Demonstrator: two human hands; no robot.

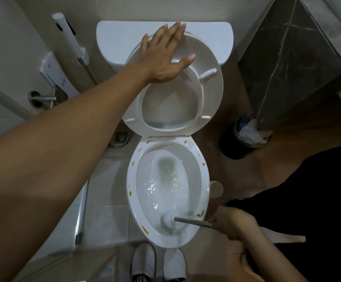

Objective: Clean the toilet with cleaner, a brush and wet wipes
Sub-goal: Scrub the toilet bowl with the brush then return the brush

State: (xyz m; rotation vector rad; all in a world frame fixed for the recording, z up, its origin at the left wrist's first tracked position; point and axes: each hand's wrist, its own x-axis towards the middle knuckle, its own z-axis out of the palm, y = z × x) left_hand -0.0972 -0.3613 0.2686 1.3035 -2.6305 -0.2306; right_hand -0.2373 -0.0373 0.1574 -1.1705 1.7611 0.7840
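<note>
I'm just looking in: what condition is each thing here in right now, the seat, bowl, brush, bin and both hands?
toilet seat: raised, leaning back toward the tank.
toilet bowl: water swirling; yellow-brown marks dotted on the rim.
toilet brush: head down inside the bowl's near end.
left hand: open, flat on the raised seat.
right hand: closed around the brush handle.
waste bin: open, holding crumpled paper.

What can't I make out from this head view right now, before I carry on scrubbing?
- Flush control on the tank: not visible; the left hand covers part of the lid.
- Brush head: bristles blurred in churning water.
- Right hand fingers on the brush handle: grip blurred.
- Cleaner and wet wipes: not in view.
- Bin: partly hidden by the dark marble corner.
</note>
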